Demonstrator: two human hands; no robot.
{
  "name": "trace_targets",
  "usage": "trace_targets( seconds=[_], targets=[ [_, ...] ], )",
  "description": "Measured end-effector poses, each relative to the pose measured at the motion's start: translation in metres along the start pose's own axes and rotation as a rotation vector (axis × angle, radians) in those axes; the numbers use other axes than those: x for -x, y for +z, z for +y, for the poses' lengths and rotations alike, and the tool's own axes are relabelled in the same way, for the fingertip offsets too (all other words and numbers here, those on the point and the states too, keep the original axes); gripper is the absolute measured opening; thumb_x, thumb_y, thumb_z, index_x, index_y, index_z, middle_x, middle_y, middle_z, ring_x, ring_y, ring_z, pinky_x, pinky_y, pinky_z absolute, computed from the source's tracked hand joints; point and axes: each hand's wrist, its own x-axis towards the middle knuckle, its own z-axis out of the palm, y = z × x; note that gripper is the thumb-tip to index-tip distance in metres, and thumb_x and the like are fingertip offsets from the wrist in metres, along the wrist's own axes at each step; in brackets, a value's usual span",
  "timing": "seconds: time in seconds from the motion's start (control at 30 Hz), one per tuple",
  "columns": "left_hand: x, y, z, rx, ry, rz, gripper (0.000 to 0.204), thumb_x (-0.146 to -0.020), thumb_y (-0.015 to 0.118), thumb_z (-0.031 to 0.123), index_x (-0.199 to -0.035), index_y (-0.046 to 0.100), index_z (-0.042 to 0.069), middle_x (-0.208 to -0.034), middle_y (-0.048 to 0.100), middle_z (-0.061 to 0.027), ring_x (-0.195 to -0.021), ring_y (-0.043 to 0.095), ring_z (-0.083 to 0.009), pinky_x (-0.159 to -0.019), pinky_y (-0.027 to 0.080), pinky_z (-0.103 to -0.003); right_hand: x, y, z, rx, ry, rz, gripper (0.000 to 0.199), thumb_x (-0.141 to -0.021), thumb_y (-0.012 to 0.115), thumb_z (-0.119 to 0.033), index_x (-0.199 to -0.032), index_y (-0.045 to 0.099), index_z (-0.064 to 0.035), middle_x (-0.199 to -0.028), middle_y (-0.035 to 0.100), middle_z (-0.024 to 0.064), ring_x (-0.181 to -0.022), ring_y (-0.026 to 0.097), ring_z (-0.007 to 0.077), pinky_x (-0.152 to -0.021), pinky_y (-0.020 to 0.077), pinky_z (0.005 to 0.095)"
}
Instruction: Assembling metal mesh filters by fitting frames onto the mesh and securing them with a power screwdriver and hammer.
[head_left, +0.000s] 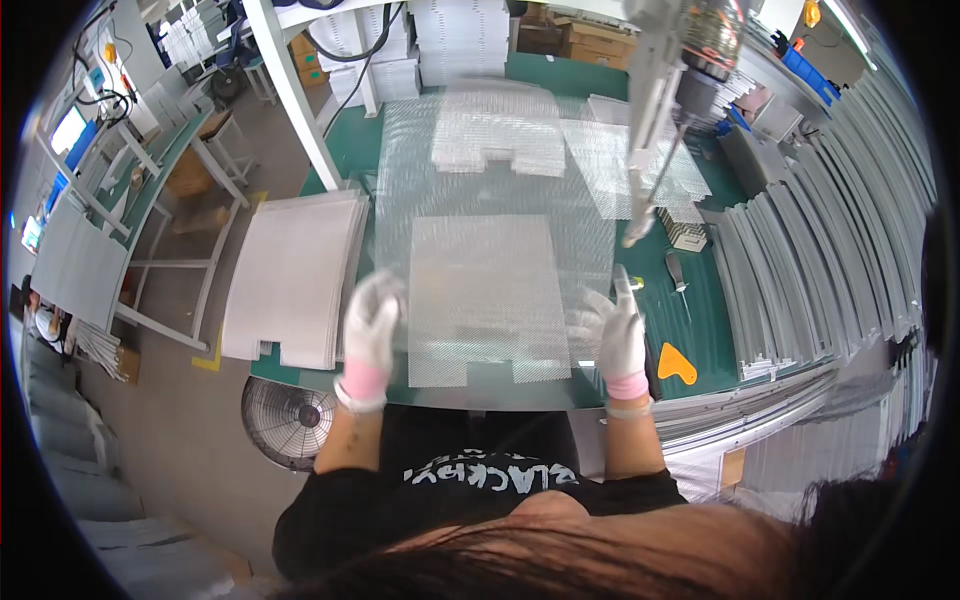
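Observation:
A translucent, finely patterned sheet (485,290) with a notch in its near edge lies before me on the green table. Beneath and behind it spreads a larger clear, glossy sheet (400,180). My left hand (370,325), in a white glove with a pink cuff, is just left of the patterned sheet. Its fingers look bent but are smeared by motion, so contact cannot be made out. Gloved the same way, my right hand (618,340) is to the right of the patterned sheet with fingers apart and nothing visible in them.
Notched white panels (295,270) are stacked at the left. Farther back lie more translucent sheets (500,125). A power screwdriver (700,60) hangs at the right, above an awl-like hand tool (676,270) and an orange scraper (677,365). Grey metal strips (800,260) line the right side.

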Motion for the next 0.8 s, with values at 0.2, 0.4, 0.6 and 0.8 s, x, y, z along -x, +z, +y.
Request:
trace_targets(
  seconds=[0.2, 0.4, 0.6, 0.8],
  targets=[
    [0.058, 0.012, -0.02, -0.984, -0.045, 0.006, 0.063, -0.084, 0.067, 0.019, -0.138, 0.039, 0.0, -0.117, 0.061, -0.0231, -0.105, 0.062, -0.0372, -0.088, 0.05, -0.039, 0.019, 0.01, 0.02, 1.168, -0.065, 0.123, 0.094, -0.079, 0.068, -0.01, -0.153, 0.01, -0.0042, -0.11, 0.062, 0.0158, -0.072, 0.062, 0.0186, -0.067, 0.0517, 0.0286],
    [0.053, 0.004, -0.044, -1.183, -0.008, -0.038, 0.067, -0.083, 0.069, 0.025, -0.138, 0.039, 0.001, -0.113, 0.063, -0.0245, -0.096, 0.063, -0.0412, -0.08, 0.052, -0.044, 0.007, -0.014, 0.053, 1.369, -0.13, 0.126, 0.087, -0.08, 0.068, -0.012, -0.152, 0.02, -0.0041, -0.098, 0.064, 0.0141, -0.071, 0.061, 0.0217, -0.068, 0.0504, 0.0302],
    [0.05, 0.004, -0.049, -1.199, -0.157, -0.051, 0.068, -0.083, 0.069, 0.026, -0.138, 0.039, 0.0, -0.12, 0.061, -0.0235, -0.105, 0.061, -0.0394, -0.087, 0.05, -0.043, 0.004, -0.016, 0.064, 1.481, -0.008, 0.078, 0.083, -0.084, 0.066, -0.021, -0.151, 0.019, -0.0072, -0.129, 0.053, 0.0252, -0.105, 0.06, 0.041, -0.088, 0.0507, 0.043],
    [0.05, 0.003, -0.052, -1.232, -0.147, -0.051, 0.068, -0.084, 0.068, 0.029, -0.139, 0.039, 0.001, -0.122, 0.06, -0.0234, -0.107, 0.06, -0.0385, -0.089, 0.05, -0.043, 0.006, -0.015, 0.066, 1.558, -0.019, 0.056, 0.068, -0.086, 0.065, -0.023, -0.144, 0.034, -0.0081, -0.117, 0.056, 0.0194, -0.098, 0.061, 0.0376, -0.082, 0.0517, 0.043]
  ],
)
